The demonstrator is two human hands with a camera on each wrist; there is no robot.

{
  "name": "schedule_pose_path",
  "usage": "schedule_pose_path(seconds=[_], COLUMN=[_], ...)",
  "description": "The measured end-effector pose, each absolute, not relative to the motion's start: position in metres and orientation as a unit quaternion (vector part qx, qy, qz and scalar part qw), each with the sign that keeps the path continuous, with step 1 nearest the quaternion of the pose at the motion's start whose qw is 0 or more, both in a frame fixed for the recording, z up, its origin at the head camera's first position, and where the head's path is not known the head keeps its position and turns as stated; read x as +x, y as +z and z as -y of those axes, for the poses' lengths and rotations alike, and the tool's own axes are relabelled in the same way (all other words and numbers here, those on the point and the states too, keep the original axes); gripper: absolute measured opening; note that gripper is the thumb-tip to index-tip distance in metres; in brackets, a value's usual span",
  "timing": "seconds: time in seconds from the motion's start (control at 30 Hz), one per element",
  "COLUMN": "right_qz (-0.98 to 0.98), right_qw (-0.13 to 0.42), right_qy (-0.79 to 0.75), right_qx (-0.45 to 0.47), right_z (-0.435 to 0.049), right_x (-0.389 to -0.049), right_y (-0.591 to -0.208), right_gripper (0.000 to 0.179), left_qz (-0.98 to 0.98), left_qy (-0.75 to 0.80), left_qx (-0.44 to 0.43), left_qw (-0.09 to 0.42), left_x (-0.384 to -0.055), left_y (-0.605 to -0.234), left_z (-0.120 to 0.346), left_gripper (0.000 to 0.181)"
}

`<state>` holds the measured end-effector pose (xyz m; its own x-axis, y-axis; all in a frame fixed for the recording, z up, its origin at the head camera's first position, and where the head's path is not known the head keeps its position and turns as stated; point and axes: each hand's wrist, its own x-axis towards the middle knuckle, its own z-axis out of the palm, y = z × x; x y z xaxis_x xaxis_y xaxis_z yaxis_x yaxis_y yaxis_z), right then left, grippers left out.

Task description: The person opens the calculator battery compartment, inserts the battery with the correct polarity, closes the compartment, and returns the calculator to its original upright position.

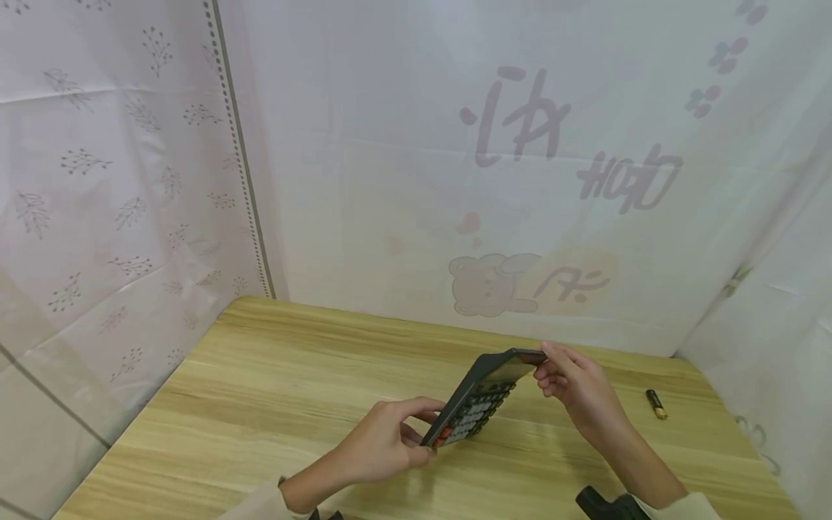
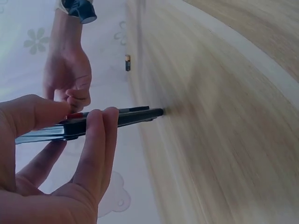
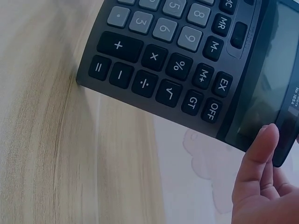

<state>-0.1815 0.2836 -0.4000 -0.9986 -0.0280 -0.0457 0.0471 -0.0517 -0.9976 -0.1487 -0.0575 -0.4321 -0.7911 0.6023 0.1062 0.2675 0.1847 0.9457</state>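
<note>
While the left hand [image 1: 390, 442], nearest, pinches the key end of a dark calculator [image 1: 477, 408] between thumb and fingers, the calculator tilts over the middle of the wooden table [image 1: 292, 383]; whether a low corner touches is unclear. It looks light and stiff, its smooth plastic likely slippery, its display easily scratched; the side rims, clear of keys and display, seem the best hold. Farther off, the right hand [image 1: 581, 393] pinches a display-end corner. A small battery [image 1: 656, 404] lies near the table's far right corner.

Smooth plast. calc [image 3: 187, 60], glossy scrn [image 3: 265, 74]
</note>
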Motion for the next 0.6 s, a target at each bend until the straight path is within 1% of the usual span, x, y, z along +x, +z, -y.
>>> schedule_pose_path(seconds=[0.1,0.27,0.6], right_qz=[-0.683,-0.681,-0.677], right_qw=[0.029,0.032,0.045], right_qy=[-0.73,-0.731,-0.734], right_qx=[-0.001,-0.015,-0.025], right_z=[-0.284,-0.287,-0.294], right_x=[-0.18,-0.179,-0.174], right_y=[-0.399,-0.401,-0.404], right_gripper=[0.026,0.028,0.027], left_qz=[-0.749,-0.747,-0.751], left_qy=[0.58,0.587,0.582], left_qx=[0.277,0.267,0.274], left_qw=[0.158,0.161,0.148], left_x=[-0.148,-0.147,-0.144], left_y=[-0.433,-0.432,-0.432], left_z=[0.058,0.056,0.053], left_gripper=[0.049,0.043,0.043])
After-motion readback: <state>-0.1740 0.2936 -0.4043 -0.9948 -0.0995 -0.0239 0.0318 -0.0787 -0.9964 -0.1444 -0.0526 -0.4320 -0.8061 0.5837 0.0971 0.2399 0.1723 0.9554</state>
